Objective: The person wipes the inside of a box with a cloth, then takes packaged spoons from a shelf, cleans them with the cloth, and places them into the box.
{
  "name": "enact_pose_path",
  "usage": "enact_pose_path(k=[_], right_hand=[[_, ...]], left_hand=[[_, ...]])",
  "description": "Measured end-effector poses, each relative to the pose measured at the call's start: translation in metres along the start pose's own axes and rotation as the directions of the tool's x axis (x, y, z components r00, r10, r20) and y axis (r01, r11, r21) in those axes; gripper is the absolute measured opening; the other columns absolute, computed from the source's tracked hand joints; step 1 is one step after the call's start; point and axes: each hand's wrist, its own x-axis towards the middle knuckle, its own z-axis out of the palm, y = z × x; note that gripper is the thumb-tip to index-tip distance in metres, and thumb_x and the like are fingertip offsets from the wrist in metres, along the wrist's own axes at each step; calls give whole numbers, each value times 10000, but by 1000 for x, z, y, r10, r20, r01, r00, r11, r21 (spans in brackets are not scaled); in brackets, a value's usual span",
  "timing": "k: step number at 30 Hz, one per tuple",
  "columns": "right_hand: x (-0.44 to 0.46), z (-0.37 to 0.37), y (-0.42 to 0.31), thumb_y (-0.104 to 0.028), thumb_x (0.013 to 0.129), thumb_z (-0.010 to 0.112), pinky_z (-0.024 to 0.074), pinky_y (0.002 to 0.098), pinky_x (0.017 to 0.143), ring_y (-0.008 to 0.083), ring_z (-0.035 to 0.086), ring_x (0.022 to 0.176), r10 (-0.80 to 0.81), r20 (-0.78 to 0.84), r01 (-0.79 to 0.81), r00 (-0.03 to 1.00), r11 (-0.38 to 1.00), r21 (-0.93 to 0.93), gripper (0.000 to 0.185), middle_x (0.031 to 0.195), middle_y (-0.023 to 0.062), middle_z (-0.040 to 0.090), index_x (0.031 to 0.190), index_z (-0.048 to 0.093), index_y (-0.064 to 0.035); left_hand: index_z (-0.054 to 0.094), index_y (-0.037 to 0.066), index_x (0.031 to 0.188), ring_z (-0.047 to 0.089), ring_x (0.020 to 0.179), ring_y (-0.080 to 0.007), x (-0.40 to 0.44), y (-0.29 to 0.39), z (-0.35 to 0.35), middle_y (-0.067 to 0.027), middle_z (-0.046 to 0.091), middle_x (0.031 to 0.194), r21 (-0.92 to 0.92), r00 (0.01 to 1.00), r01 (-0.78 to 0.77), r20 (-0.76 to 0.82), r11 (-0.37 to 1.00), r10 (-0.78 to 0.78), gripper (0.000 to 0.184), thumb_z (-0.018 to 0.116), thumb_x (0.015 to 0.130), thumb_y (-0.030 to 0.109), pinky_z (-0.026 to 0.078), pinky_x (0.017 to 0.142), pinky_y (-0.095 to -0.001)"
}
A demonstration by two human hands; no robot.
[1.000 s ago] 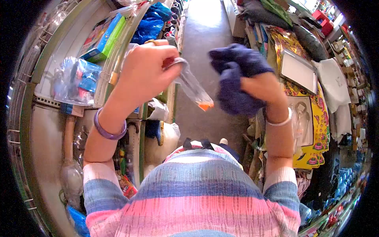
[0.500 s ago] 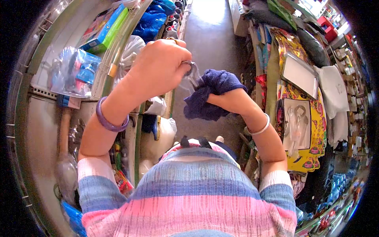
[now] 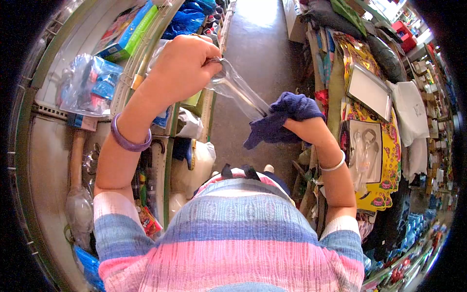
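My left hand (image 3: 187,61) is closed on the upper end of a long metal utensil in a clear plastic sleeve (image 3: 238,92); its exact kind is unclear. The sleeve slants down to the right. At its lower end, a bunched navy cloth (image 3: 292,109) covers the tip. My right hand (image 3: 309,130) grips that cloth, with most of its fingers hidden in the folds. Both hands are held out over the aisle floor, in front of my striped sweater.
Shelving on the left holds a blue-green box (image 3: 127,34) and plastic-bagged goods (image 3: 92,85). To the right, a yellow patterned cloth (image 3: 384,170) lies under a white framed panel (image 3: 370,92) and a tray (image 3: 372,170) of bagged utensils. A grey floor (image 3: 255,53) runs between.
My right hand has moved right and slightly down with the cloth, while my left hand has shifted up and left. More of the plastic-sleeved utensil now shows between them.
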Motion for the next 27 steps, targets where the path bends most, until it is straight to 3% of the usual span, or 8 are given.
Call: enact_pose_path(k=[3, 8, 11, 15, 17, 20, 23, 27], right_hand=[[-11, -6, 10, -32, 667, 628, 463, 311, 737, 234, 588, 765, 65, -15, -61, 998, 984, 165, 198, 805, 130, 594, 865, 630, -44], [-24, -23, 26, 0, 662, 632, 460, 289, 736, 198, 576, 774, 158, -73, -137, 985, 963, 231, 214, 826, 88, 590, 876, 626, -12], [-8, -30, 13, -5, 672, 646, 460, 286, 726, 193, 574, 775, 179, -133, -132, 975, 945, 299, 237, 821, 86, 586, 908, 630, -12], [35, -16, -41, -153, 721, 666, 477, 317, 637, 238, 578, 645, -129, -129, 149, 983, 976, 159, 248, 742, 115, 601, 931, 631, -25], [49, -6, -58, -174, 706, 655, 483, 335, 652, 276, 585, 652, -49, -46, 60, 998, 956, 286, 252, 719, 158, 595, 904, 625, -21], [55, 4, -50, -169, 696, 638, 484, 352, 666, 314, 584, 665, -85, -56, 96, 995, 962, 257, 230, 729, 175, 593, 873, 619, -23], [46, 1, -49, 33, 724, 596, 473, 245, 666, 97, 550, 717, -122, -92, 127, 988, 991, 45, 154, 766, 16, 597, 871, 621, 0], [45, -2, -29, -15, 719, 666, 464, 225, 609, 79, 539, 676, 23, -100, -8, 995, 989, 150, 159, 740, 52, 589, 867, 616, 15]], left_hand=[[634, -21, 750, 538, 611, -258, 0, -3, -2, -122, 543, 639, -10, 999, 40, -10, 999, -40, 114, 649, 694, 77, 423, 572, -322], [631, -18, 749, 546, 615, -261, -1, -20, -15, -124, 542, 640, 85, 998, 30, -49, 996, -26, 108, 630, 705, 80, 425, 574, -324], [621, -15, 743, 556, 630, -264, 1, -9, -13, -124, 546, 661, 64, 997, 4, 79, 998, -9, 107, 631, 700, 83, 428, 582, -327], [617, -6, 741, 562, 649, -282, 8, 22, -1, -124, 551, 677, -7, 991, -107, 84, 994, 107, 105, 638, 688, 81, 434, 593, -345], [621, -2, 745, 561, 650, -292, 9, 27, 9, -124, 555, 685, -31, 980, -191, 52, 981, 192, 106, 641, 683, 81, 436, 594, -356], [627, -5, 750, 559, 660, -300, 3, 30, 5, -126, 551, 686, -30, 981, -162, 106, 986, 164, 101, 639, 679, 66, 438, 597, -364], [626, -16, 740, 557, 651, -294, -4, 25, -2, -129, 546, 682, -30, 990, -85, 114, 996, 88, 106, 642, 675, 67, 432, 585, -356], [620, -15, 723, 552, 650, -301, -6, 11, -12, -129, 550, 676, 25, 995, -14, 97, 1000, 12, 122, 643, 675, 95, 426, 584, -369]])
